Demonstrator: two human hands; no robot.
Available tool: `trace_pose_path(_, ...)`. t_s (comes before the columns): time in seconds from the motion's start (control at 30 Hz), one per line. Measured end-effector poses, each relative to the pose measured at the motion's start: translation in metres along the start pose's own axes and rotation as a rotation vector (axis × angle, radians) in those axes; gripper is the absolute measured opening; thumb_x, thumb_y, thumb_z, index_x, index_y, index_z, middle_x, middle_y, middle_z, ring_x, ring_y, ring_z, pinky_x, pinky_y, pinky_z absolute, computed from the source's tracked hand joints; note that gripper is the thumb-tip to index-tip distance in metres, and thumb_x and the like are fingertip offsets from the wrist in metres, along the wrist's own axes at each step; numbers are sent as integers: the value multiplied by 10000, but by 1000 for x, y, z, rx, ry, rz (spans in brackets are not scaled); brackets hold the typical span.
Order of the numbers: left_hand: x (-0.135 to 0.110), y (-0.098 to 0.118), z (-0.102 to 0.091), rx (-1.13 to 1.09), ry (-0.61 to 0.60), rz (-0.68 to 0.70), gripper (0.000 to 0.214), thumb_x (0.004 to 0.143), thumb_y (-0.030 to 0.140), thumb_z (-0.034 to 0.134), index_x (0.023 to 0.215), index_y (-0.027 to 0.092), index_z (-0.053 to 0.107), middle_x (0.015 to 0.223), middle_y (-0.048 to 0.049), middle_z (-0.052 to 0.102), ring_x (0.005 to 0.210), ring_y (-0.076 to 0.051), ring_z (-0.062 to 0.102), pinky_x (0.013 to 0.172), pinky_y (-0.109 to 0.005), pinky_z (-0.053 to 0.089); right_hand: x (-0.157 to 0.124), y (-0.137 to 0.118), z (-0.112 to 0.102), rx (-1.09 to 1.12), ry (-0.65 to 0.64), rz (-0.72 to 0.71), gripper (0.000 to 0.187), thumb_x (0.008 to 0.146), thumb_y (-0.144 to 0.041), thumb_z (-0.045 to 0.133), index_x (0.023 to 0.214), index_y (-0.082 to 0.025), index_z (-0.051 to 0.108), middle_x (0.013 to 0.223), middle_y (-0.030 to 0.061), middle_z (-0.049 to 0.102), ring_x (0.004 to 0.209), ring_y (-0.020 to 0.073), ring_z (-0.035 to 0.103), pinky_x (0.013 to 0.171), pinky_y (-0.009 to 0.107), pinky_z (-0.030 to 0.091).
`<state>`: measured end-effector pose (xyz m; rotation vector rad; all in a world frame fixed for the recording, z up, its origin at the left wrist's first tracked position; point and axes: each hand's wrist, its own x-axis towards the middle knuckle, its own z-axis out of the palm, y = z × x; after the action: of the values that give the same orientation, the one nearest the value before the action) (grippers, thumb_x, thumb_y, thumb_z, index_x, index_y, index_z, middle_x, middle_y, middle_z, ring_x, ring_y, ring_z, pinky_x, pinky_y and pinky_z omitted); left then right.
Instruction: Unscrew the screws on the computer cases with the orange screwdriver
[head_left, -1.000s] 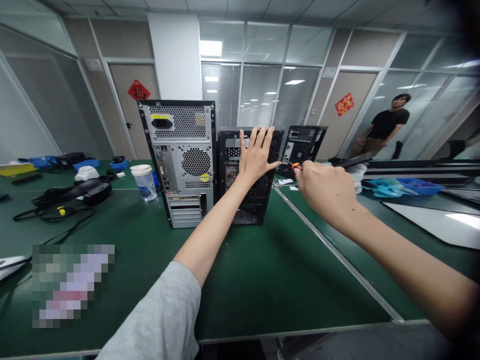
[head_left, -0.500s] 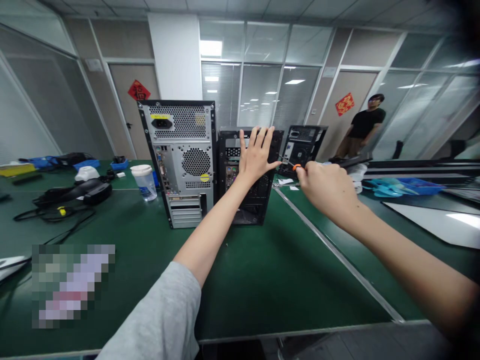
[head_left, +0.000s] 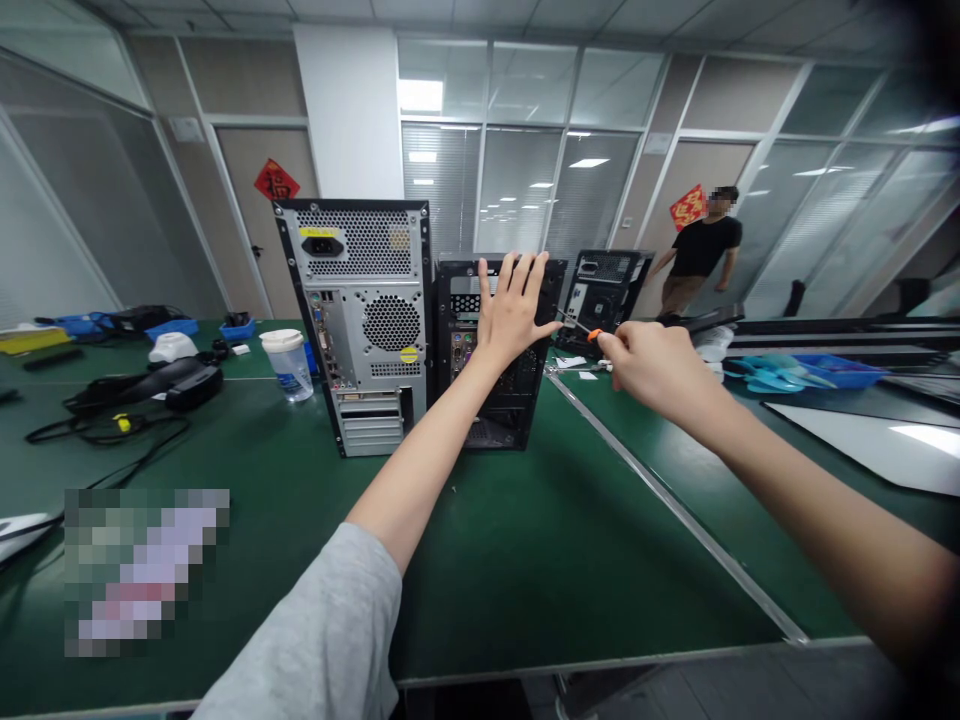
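My left hand [head_left: 512, 310] lies flat, fingers spread, against the back of a black computer case [head_left: 491, 400] standing on the green table [head_left: 525, 560]. My right hand [head_left: 656, 365] is closed around a screwdriver [head_left: 589, 331] with an orange collar, its thin shaft pointing at the case's upper right edge. A taller silver-backed computer case [head_left: 364, 310] stands touching the black one on its left.
A third black case [head_left: 609, 285] stands farther back. A lidded plastic cup [head_left: 287, 364], black cables [head_left: 112, 425] and blue trays [head_left: 836, 372] lie on the tables. A metal seam [head_left: 675, 510] runs between two tables. A person in a black shirt [head_left: 697, 250] walks by the glass wall.
My right hand has shifted slightly with the screwdriver, still at the case's edge. The person in the black shirt has walked leftward along the glass wall. My left hand has stayed put.
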<state>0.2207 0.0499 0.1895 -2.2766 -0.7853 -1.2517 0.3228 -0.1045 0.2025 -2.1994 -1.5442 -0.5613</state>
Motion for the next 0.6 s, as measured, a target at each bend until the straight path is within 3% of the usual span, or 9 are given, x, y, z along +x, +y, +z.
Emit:
trace_pose_path(0.17,0,1,-4,22,-36,-4,888,754,551,617,1471,163,265,1499,-136,310,1424,-347,157,1174,-559,4,5,5,-1,183,-77,-3,357,870,-302,392,592,-191,586,498,76,581,587,234,581,636,343,416)
trace_pose_path(0.3,0,1,-4,6,-25,-1,885,760,540,611,1472,146,262,1496,-147,315,1422,-357,159,1166,-577,4,6,5,-1,431,-190,104,309,862,-309,411,598,-209,536,417,46,549,453,200,536,534,320,403)
trace_pose_path(0.43,0,1,-5,15,-42,-2,896,756,541,616,1477,154,251,1499,-142,311,1425,-361,148,1164,-580,1,3,-1,0,745,-303,230,251,869,-323,413,649,-221,477,375,18,512,281,138,369,371,273,267)
trace_pose_path(0.6,0,1,-3,20,-34,-2,914,746,544,635,1474,142,256,1493,-155,315,1418,-365,166,1163,-584,-9,-1,-6,-1,1045,-377,339,241,883,-294,412,663,-207,458,377,8,498,231,85,259,320,234,152)
